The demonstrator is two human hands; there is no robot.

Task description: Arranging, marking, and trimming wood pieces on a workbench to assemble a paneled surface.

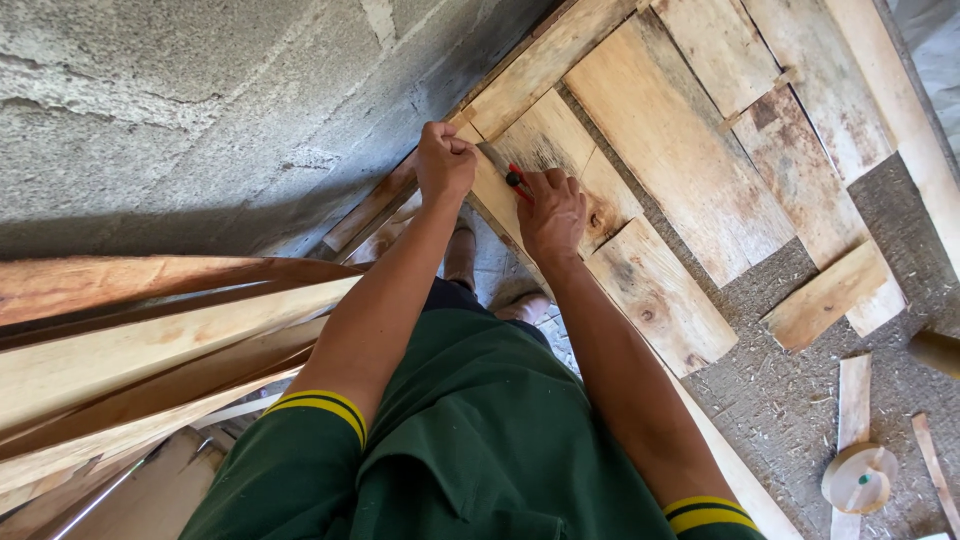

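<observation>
Looking down past your dark green shirt w/ yellow-striped sleeve cuffs [480,440], you've got the biggest thing up top-left: a rough grey concrete block wall [200,110], mortar lines showing, shadow along its base. Right of it lies the work surface, a coarse grey-brown mat [770,390] littered w/ sawdust & chips. On that sits a patchwork panel of pale, stained wooden boards [690,150], laid side by side at an angle, long edge running from upper centre down toward lower right; one loose short offcut [825,295] rests at its right end. Bottom-left, a stack of long bare timber planks [130,360] leans across, reddish on the top edges.

Below the panel edge, between your forearms, you can see 2 tan shoes [500,285] on a pale floor.

Your left hand [444,160] is balled tight into a fist at the panel's near corner, pressed vs. the board edge; can't tell if anything's inside it. Your right hand [551,212] lies fingers-down on the board, curled round a small red-and-black marking tool [517,181], tip touching the wood just beside the left fist. Hands are near each other, not touching.

Smaller bits far right: a round pale wooden spool w/ a green dot [858,478], lying on a narrow wood strip [852,400], & a thin sliver [935,465] next to it.
</observation>
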